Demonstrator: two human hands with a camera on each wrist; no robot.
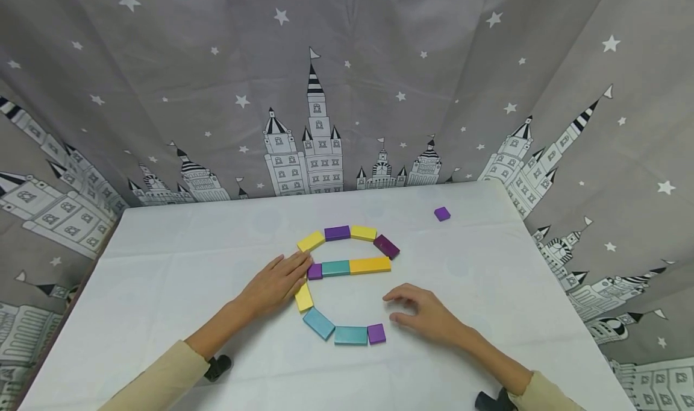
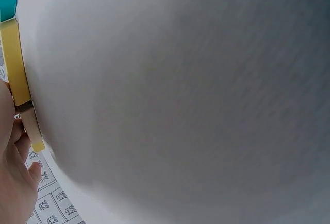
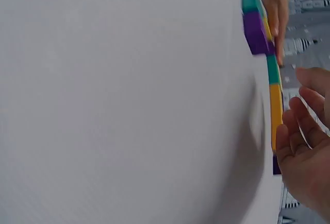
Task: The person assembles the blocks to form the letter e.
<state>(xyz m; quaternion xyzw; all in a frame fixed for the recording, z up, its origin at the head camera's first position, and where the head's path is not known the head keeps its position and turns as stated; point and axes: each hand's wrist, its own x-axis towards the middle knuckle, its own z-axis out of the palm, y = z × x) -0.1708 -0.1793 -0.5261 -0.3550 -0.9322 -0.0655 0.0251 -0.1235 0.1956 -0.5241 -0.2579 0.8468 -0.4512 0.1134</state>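
Coloured blocks lie on a white tabletop in an outline like a lowercase "e". My left hand [image 1: 278, 282] rests at the outline's left side, fingers extended, partly covering blocks there. By its fingertips are a small purple block [image 1: 314, 272] and the upper-left yellow block [image 1: 311, 241]; a lower yellow block [image 1: 303, 298] shows beside the hand. My right hand [image 1: 425, 314] is held to the right of the outline, fingers loosely bent, with nothing in it. Nearest to it are the purple end block [image 1: 376, 334] and the long orange-yellow block [image 1: 370, 265] of the middle bar.
A lone purple block [image 1: 442, 214] lies at the back right of the table [image 1: 488, 266]. Teal blocks [image 1: 350, 335] form the bottom curve, and a dark maroon block [image 1: 387, 246] sits at the upper right. Grey curtains with castles [image 1: 322, 140] stand behind and at both sides.
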